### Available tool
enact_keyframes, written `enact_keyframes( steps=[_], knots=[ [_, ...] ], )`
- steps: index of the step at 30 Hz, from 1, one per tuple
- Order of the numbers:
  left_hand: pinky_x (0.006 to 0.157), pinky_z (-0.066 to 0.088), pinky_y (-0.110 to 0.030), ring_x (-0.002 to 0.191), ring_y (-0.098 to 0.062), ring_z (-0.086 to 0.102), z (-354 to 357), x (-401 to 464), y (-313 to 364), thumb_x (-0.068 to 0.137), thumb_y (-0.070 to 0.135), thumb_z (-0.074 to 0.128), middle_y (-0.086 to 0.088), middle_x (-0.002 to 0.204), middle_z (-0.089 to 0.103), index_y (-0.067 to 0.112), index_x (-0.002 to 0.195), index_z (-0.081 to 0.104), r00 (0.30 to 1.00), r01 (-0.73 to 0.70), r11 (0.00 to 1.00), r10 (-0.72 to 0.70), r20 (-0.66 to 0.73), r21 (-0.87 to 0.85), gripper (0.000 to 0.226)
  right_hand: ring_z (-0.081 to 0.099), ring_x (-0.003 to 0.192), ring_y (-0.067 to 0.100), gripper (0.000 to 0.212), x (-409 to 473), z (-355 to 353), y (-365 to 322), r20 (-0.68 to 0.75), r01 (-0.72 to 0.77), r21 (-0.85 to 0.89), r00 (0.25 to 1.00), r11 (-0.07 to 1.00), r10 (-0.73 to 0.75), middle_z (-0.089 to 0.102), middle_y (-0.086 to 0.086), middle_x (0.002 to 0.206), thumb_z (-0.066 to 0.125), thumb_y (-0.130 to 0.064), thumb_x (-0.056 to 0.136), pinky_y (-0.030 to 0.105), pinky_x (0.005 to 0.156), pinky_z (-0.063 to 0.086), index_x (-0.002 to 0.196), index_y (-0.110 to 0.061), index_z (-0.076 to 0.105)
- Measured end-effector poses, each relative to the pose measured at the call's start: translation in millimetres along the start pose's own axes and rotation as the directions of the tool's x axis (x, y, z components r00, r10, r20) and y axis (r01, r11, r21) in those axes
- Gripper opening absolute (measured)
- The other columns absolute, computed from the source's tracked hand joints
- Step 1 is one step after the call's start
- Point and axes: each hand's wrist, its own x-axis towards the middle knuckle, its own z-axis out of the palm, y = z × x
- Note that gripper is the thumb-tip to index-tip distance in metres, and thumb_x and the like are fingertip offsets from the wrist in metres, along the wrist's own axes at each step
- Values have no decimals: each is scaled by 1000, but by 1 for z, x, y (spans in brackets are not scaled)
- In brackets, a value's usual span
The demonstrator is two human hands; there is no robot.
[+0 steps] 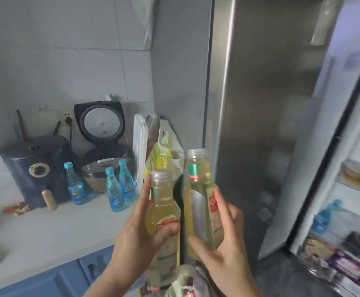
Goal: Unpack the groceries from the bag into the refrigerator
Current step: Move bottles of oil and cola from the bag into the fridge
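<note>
Bottles of pale yellow liquid were in both hands, held up side by side in front of the steel refrigerator door (260, 103). The left hand (140, 234) held a clear glass bottle with a silver metal cap (163, 206); its thumb was curled over the label and the forefinger lay straight along the neck. The right hand (224, 239) held a second clear bottle with a transparent cap and a red and green label (200, 200); its fingers were wrapped around the lower body. The two bottles were just beside each other, and I could not tell if they touched.

Below the hands, the thin plastic grocery bag (185, 281) was partly visible, with more packages inside. At the right, the open refrigerator compartment (350, 200) showed shelves that already carried food and one blue bottle, all blurred.

To do this step well, I think each bottle should go in upright, one after the other, to a shelf or door rack with enough height. Glass is heavy and slippery, so each grip should remain low on the body and firm until the bottle stands.

On the pale grey counter (46, 228) at the left stood three light blue plastic bottles (114, 191), a dark round air fryer (35, 168) and an open rice cooker (101, 142).
</note>
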Motion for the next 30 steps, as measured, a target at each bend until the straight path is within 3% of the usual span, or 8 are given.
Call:
enact_keyframes(
  steps=[4,8,12,14,16,18,22,30],
  knots=[
    [100,47,-45,121,-12,55,38,39,42,61,68,72,16,139,50,56,144,8,989,-107,988,118,88,-115,105,47,118,17,96,25,-70,-6,-151,1,-3,989,1000,-2,38,-8,126,75,-26,67,14,94,39,147,-40,24],
    [97,48,-42,107,-3,62,102,70,90,62,65,72,25,119,60,59,142,11,968,-169,968,199,156,-186,102,45,123,11,98,45,-153,9,-256,1,-123,966,992,-33,39,-9,127,76,-23,65,14,98,38,145,-45,24],
    [97,47,-37,108,0,60,179,94,138,62,65,69,25,124,57,65,138,6,954,-238,960,260,151,-149,99,38,127,1,100,63,-236,36,-309,9,-243,947,970,-86,35,-19,127,76,-21,63,2,98,28,145,-45,24],
    [94,47,-29,107,5,57,218,106,158,66,57,74,28,124,55,68,136,3,952,-265,957,279,123,-121,100,37,128,1,99,77,-276,51,-317,16,-281,942,960,-108,36,-14,128,75,-19,63,0,98,26,145,-42,26],
    [83,43,-12,99,13,54,258,120,178,70,47,76,35,119,51,71,133,-1,950,-296,953,300,83,-58,102,37,127,-1,98,92,-314,67,-317,14,-318,941,948,-120,37,-5,125,75,-17,63,-2,96,26,146,-40,26],
    [72,39,-6,89,12,53,292,136,196,72,46,75,35,113,48,72,131,-7,945,-324,946,323,42,21,105,35,126,-2,100,109,-346,85,-310,28,-360,939,932,-147,36,-1,123,75,-15,63,-2,96,24,146,-39,25],
    [67,49,-23,88,-3,58,340,174,220,72,50,71,21,109,48,69,131,-14,932,-360,922,363,2,141,105,34,124,1,101,148,-387,121,-316,32,-407,933,913,-174,33,-2,121,74,-19,63,-2,96,22,146,-46,21],
    [67,55,-34,86,-9,60,407,278,226,71,50,70,18,107,49,68,132,-15,925,-361,910,377,-48,203,106,37,122,-1,102,253,-425,193,-327,93,-395,915,914,-234,33,-2,120,73,-22,62,-3,92,25,144,-51,20]
  ],
)
